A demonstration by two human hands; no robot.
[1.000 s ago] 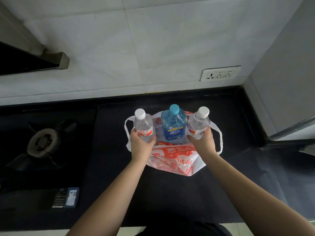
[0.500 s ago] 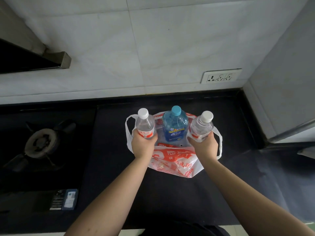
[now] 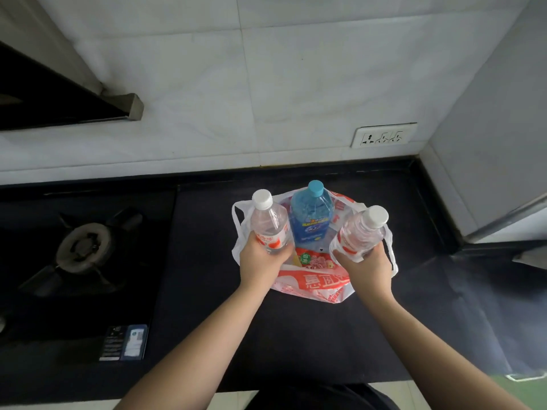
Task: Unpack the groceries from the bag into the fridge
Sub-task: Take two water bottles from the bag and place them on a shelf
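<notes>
Both forearms are bare to the near edge, no sleeves showing; left hand [image 3: 262, 261] and right hand [image 3: 365, 266] wear nothing; dark clothing [image 3: 319, 398] at near edge.

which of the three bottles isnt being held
The blue bottle with the teal cap, standing in the bag. The two clear white-capped ones are gripped, one in each hand.

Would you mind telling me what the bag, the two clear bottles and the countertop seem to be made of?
Bag: thin plastic film, crinkled and translucent. Clear bottles: transparent plastic, probably PET, with opaque white screw caps, one in each of the hands. Countertop: dark, smooth, faintly glossy, possibly stone or a laminate.
</notes>
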